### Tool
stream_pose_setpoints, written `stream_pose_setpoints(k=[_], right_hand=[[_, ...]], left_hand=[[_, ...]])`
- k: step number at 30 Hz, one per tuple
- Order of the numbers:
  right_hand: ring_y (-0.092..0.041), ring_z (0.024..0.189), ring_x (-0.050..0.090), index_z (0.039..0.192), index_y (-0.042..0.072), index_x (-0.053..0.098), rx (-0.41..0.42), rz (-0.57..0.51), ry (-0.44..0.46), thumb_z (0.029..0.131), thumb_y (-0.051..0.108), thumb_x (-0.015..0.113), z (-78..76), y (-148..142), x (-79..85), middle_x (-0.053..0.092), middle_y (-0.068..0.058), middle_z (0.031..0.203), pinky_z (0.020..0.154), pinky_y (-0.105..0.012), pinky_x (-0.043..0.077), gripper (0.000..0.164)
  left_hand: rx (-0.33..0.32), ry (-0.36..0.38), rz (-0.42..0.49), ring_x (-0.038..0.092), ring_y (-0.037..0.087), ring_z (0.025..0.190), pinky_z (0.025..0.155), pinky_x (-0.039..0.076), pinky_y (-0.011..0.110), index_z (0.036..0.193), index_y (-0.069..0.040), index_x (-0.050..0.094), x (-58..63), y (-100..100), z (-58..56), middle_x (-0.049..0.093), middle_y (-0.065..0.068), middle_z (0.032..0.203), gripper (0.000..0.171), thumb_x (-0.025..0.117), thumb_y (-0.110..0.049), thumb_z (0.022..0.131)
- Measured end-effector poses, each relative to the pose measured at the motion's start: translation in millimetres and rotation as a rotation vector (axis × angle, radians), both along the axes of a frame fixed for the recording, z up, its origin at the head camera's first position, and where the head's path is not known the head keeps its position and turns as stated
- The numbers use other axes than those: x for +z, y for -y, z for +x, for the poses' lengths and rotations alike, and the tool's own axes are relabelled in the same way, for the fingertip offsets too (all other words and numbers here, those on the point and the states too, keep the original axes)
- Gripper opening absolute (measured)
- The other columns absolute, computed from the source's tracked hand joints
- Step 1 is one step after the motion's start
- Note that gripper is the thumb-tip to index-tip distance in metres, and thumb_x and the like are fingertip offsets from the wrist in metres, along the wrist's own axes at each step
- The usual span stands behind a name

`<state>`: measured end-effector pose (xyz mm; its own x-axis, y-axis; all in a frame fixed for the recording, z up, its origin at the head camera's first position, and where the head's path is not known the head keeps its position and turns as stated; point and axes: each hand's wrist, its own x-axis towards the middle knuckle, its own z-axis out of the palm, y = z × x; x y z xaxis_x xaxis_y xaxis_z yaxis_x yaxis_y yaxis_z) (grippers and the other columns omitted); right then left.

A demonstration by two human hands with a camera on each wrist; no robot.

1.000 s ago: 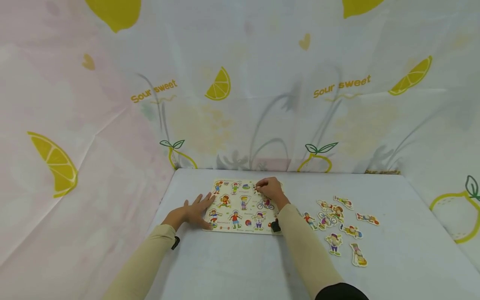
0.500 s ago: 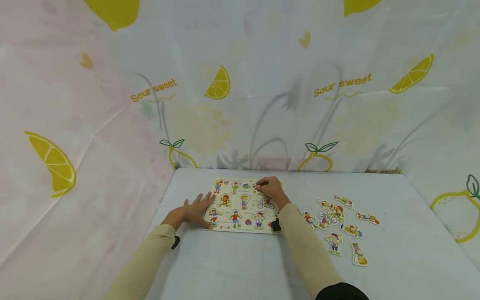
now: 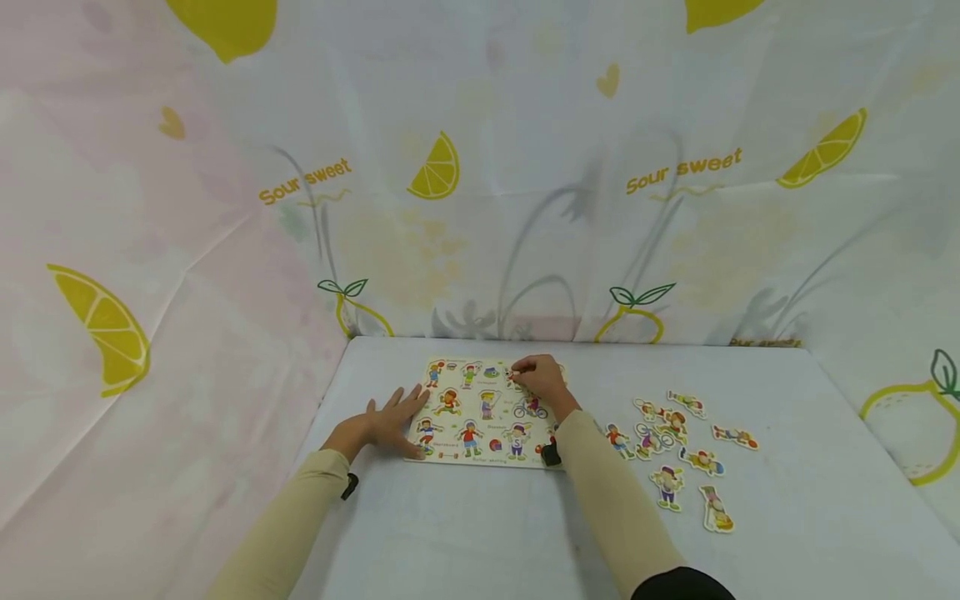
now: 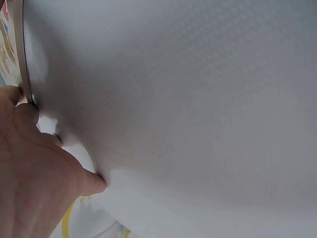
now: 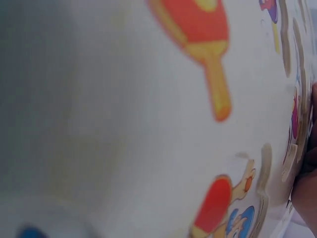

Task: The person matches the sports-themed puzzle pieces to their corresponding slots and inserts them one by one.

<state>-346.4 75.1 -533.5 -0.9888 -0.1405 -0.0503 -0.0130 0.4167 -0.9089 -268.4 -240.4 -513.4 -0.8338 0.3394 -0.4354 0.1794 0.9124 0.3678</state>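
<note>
A cream puzzle board (image 3: pixel 467 408) with printed children at sports lies flat on the white table. My left hand (image 3: pixel 382 427) rests at its left edge, fingers spread, some over the rim; in the left wrist view that hand (image 4: pixel 37 173) touches the board's side and the tablecloth. My right hand (image 3: pixel 543 381) bends over the upper right of the board and pinches a small puzzle piece (image 3: pixel 512 377), mostly hidden by the fingers. Close up in the right wrist view, printed figures and cut recesses show on the board (image 5: pixel 129 124), with part of my right hand (image 5: pixel 306 183) at the right edge.
Right of the board lie several loose figure-shaped pieces, among them a purple-trousered figure (image 3: pixel 668 488), a cyclist (image 3: pixel 654 440) and a long piece (image 3: pixel 717 510) nearest the front. Some overlap. A lemon-print cloth (image 3: pixel 480 250) hangs behind the table (image 3: pixel 480 533).
</note>
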Motion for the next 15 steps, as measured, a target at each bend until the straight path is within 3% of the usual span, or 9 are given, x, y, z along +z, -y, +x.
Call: stream_pose_setpoints(k=[9,15], right_hand=[[-0.019,0.081,0.063,0.103,0.001,0.075,0.005,-0.008,-0.010,0.090,0.006,0.071,-2.4,1.2,-6.5,0.069,-0.014,0.098,0.068,-0.028,0.053,0.015],[-0.020,0.083,0.060,0.108,0.002,0.073,0.022,-0.023,0.048,0.089,0.011,0.073,-1.5,-1.3,-1.9,0.066,-0.012,0.102,0.070,-0.029,0.052,0.020]], left_hand=[[-0.004,-0.003,0.006,-0.007,0.039,0.153,0.111,-0.008,0.076,0.161,-0.019,0.006,-1.6,2.5,0.6,-0.004,0.006,0.168,0.120,0.082,-0.053,0.074],[-0.002,-0.001,0.005,-0.006,0.040,0.153,0.111,-0.007,0.076,0.161,-0.018,0.007,0.3,0.4,-1.3,-0.002,0.007,0.168,0.119,0.082,-0.051,0.074]])
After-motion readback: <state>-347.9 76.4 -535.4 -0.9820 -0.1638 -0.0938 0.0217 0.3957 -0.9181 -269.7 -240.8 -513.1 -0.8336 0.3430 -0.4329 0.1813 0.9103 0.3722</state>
